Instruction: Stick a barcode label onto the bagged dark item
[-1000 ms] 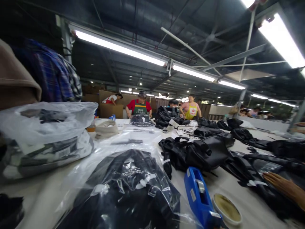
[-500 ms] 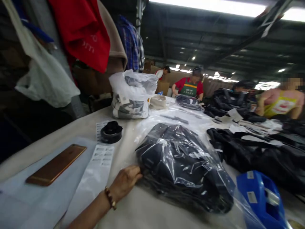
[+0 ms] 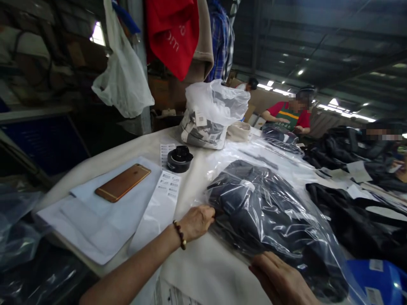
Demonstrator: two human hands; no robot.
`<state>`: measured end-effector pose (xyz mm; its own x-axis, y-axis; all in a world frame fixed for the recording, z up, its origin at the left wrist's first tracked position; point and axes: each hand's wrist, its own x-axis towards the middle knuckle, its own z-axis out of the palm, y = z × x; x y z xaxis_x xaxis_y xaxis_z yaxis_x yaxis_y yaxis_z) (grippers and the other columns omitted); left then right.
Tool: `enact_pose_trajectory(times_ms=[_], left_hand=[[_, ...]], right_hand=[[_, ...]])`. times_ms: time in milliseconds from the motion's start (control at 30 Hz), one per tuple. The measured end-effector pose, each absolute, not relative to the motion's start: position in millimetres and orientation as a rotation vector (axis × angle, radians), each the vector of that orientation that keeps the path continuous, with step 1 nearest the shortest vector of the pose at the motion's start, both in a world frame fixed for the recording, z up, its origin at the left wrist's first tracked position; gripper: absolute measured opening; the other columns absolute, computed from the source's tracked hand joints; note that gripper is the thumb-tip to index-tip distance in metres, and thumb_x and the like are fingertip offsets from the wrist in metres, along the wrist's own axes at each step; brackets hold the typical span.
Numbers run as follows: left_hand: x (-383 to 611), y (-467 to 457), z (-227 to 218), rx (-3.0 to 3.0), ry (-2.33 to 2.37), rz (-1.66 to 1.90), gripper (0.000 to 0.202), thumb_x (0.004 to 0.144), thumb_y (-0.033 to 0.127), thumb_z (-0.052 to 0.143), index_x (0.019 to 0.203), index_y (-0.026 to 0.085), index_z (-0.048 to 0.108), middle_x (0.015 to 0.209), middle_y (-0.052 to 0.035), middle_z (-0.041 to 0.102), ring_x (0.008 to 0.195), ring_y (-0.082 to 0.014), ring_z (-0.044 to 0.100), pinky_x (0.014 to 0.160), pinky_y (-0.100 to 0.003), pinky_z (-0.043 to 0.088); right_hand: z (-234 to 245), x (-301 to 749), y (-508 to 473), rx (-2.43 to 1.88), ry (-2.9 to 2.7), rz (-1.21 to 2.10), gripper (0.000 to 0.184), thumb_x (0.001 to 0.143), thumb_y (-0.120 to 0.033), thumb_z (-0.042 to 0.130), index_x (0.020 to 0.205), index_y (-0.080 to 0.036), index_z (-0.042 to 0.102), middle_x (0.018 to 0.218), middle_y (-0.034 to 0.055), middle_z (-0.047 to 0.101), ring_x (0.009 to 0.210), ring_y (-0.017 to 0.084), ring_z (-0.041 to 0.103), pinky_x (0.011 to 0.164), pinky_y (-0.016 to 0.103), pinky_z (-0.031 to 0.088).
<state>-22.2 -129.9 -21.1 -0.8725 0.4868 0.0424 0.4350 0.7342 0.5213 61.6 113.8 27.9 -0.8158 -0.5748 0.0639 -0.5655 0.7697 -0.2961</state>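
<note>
At a cream-coloured, smooth-topped table [image 3: 222, 271], a person's left hand [image 3: 197, 222] is clamping its bunched fingers on the 9 o'clock edge of a glossy clear plastic bag [image 3: 273, 216] enclosing a soft black item [image 3: 233, 203], apparently steadying slippery film. The right hand [image 3: 281, 275] is bracing the bag's 6 o'clock edge; whether its fingers are gripping, we cannot tell. The bag is lying at the left hand's 3 o'clock. At its 11 o'clock, a round black roll [image 3: 179, 160] is sitting on a white paper label strip [image 3: 159, 207], probably weighing it down.
</note>
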Motion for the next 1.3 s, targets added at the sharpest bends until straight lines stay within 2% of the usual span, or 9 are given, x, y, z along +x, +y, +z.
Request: enact_pose_trajectory(times_ms=[133, 300, 500, 600, 867, 1033, 1167, 1300], left_hand=[[-22, -134, -24, 0.780, 2.839, 0.848, 0.017, 0.086, 0.009, 0.040, 0.078, 0.016, 0.054, 0.082, -0.0049, 0.062, 0.079, -0.0164, 0.057, 0.071, -0.025, 0.043], [-23, -134, -27, 0.798, 2.837, 0.875, 0.018, 0.087, 0.010, 0.039, 0.079, 0.016, 0.054, 0.082, -0.0049, 0.062, 0.076, -0.0164, 0.057, 0.069, -0.025, 0.044], [-25, -135, -30, 0.821, 2.826, 0.908, 0.016, 0.085, 0.006, 0.041, 0.082, 0.014, 0.055, 0.085, -0.0069, 0.064, 0.080, -0.0175, 0.059, 0.071, -0.026, 0.044], [-25, -136, -32, 0.818, 2.829, 0.931, 0.017, 0.084, 0.006, 0.040, 0.080, 0.014, 0.055, 0.083, -0.0071, 0.063, 0.079, -0.0174, 0.059, 0.070, -0.026, 0.045], [-24, -139, -33, 0.839, 2.822, 0.995, 0.015, 0.080, 0.007, 0.043, 0.079, 0.014, 0.056, 0.082, -0.0080, 0.065, 0.077, -0.0182, 0.060, 0.069, -0.026, 0.046], [-24, -139, -32, 0.851, 2.827, 0.974, 0.006, 0.081, 0.013, 0.051, 0.079, 0.013, 0.056, 0.084, -0.0087, 0.065, 0.081, -0.0203, 0.061, 0.071, -0.027, 0.047], [-25, -136, -32, 0.836, 2.831, 0.920, 0.010, 0.084, 0.011, 0.048, 0.080, 0.013, 0.057, 0.086, -0.0095, 0.065, 0.082, -0.0210, 0.062, 0.068, -0.027, 0.047], [-24, -134, -31, 0.842, 2.844, 0.869, 0.012, 0.081, 0.005, 0.047, 0.083, 0.013, 0.056, 0.088, -0.0099, 0.064, 0.083, -0.0213, 0.061, 0.071, -0.028, 0.047]], right_hand=[[26, 40, 81, -1.152, 2.966, -0.294, 0.022, 0.091, -0.019, 0.041, 0.071, -0.022, 0.050, 0.066, -0.0016, 0.056, 0.058, 0.011, 0.055, 0.052, 0.021, 0.037], [23, 20, 55, -1.264, 2.956, -0.053, 0.022, 0.082, -0.004, 0.042, 0.068, -0.020, 0.046, 0.065, -0.0009, 0.054, 0.058, 0.012, 0.050, 0.054, 0.025, 0.031], [9, 5, 31, -1.289, 3.095, 0.313, 0.019, 0.081, -0.005, 0.044, 0.072, -0.021, 0.048, 0.068, 0.0010, 0.054, 0.065, 0.017, 0.049, 0.065, 0.030, 0.030], [2, 0, 24, -1.276, 3.163, 0.434, 0.019, 0.078, -0.004, 0.047, 0.070, -0.021, 0.048, 0.065, 0.0016, 0.055, 0.063, 0.017, 0.050, 0.064, 0.030, 0.028], [-7, -5, 22, -1.290, 3.186, 0.506, 0.021, 0.075, -0.003, 0.048, 0.066, -0.021, 0.048, 0.059, 0.0016, 0.054, 0.056, 0.017, 0.049, 0.059, 0.030, 0.026], [-11, -4, 21, -1.275, 3.219, 0.523, 0.021, 0.080, -0.005, 0.045, 0.066, -0.021, 0.048, 0.059, 0.0016, 0.055, 0.057, 0.016, 0.050, 0.059, 0.029, 0.027], [-9, -3, 20, -1.280, 3.222, 0.513, 0.021, 0.081, -0.006, 0.045, 0.066, -0.021, 0.048, 0.058, 0.0011, 0.055, 0.056, 0.016, 0.052, 0.059, 0.029, 0.028], [-6, -2, 21, -1.265, 3.233, 0.484, 0.022, 0.080, -0.005, 0.045, 0.065, -0.021, 0.045, 0.056, 0.0003, 0.055, 0.053, 0.015, 0.054, 0.056, 0.028, 0.028]])
